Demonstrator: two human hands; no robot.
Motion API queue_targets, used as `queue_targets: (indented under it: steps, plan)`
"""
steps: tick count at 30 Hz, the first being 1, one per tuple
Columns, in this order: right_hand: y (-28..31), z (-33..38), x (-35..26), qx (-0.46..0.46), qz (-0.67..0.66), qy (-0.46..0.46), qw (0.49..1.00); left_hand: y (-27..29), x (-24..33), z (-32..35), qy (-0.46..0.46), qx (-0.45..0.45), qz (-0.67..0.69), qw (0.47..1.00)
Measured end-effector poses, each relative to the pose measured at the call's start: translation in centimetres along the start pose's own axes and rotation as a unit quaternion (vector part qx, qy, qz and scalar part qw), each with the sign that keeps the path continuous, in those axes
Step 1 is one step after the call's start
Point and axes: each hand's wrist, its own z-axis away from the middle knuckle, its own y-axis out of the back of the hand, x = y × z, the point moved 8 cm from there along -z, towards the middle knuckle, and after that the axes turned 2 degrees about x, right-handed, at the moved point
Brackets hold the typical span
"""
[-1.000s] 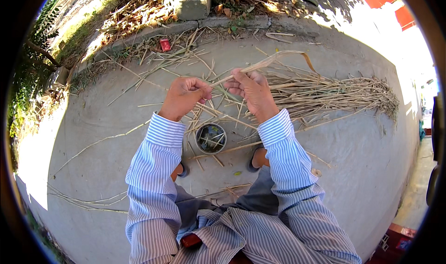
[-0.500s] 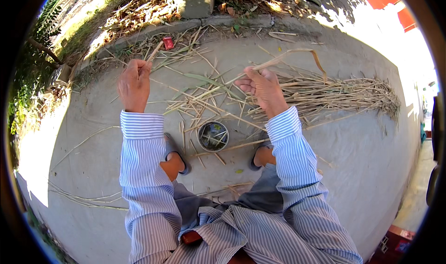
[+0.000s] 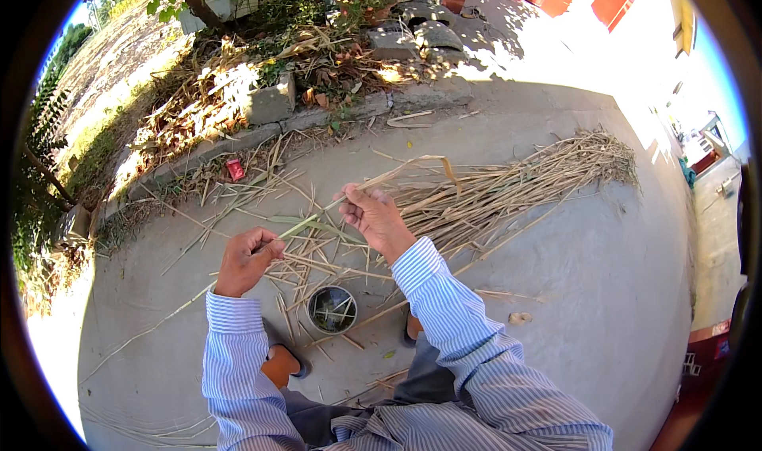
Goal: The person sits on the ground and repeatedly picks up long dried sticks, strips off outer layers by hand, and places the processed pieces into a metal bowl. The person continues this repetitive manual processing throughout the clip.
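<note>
A pale green stalk [image 3: 305, 223] is stretched between my two hands, in front of me and above the ground. My left hand [image 3: 244, 264] is closed on its lower end. Higher up and to the right, the fingers of my right hand [image 3: 376, 222] pinch the same stalk. Past those fingers a dry tan leaf [image 3: 405, 165] sticks out and bends down at its tip. Behind my right hand lies a large bundle of dry stalks [image 3: 524, 169]. Cut straw pieces [image 3: 305, 272] are scattered on the ground below my hands.
A round metal bowl [image 3: 332, 310] holding dark liquid and straw bits stands between my slippered feet. A red packet [image 3: 234, 170] lies near the low concrete kerb [image 3: 262, 136], with a concrete block [image 3: 271, 102] and dry leaves beyond. Long thin stalks [image 3: 151, 332] lie at left.
My left hand has closed on the stalk's lower end; the pale strip above it no longer shows. My hands are nearer each other. The view has shifted, showing more of the far ground.
</note>
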Motion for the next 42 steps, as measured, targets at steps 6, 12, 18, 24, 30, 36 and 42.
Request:
queue_targets:
  steps: [6, 12, 18, 24, 30, 36, 42]
  plan:
    - [-0.1, 0.6, 0.1, 0.036, 0.03, 0.004, 0.999, -1.4, -0.5, -0.4, 0.024, -0.013, 0.035, 0.999]
    - [0.2, 0.5, -0.3, 0.083, 0.061, 0.053, 0.993, -1.8, 1.8, 0.3, -0.087, 0.068, -0.11, 0.988]
    - [1.2, 0.5, 0.3, 0.134, 0.083, 0.053, 0.986, -2.8, 4.3, 0.9, -0.167, 0.112, -0.259, 0.945]
    - [2.3, 0.1, -3.2, 0.136, 0.038, 0.116, 0.983, -1.1, 2.3, 1.0, -0.108, 0.098, -0.167, 0.975]
    - [7.2, 0.4, -6.5, 0.209, -0.068, 0.131, 0.967, 0.4, 1.2, 1.1, -0.053, 0.072, -0.1, 0.991]
    - [4.7, 0.3, -4.6, 0.121, 0.044, 0.054, 0.99, 0.4, 1.3, 1.2, -0.03, 0.033, -0.076, 0.996]
    - [4.0, 0.5, -5.0, 0.117, 0.078, 0.075, 0.987, -0.4, 1.9, 1.3, -0.014, -0.038, -0.071, 0.997]
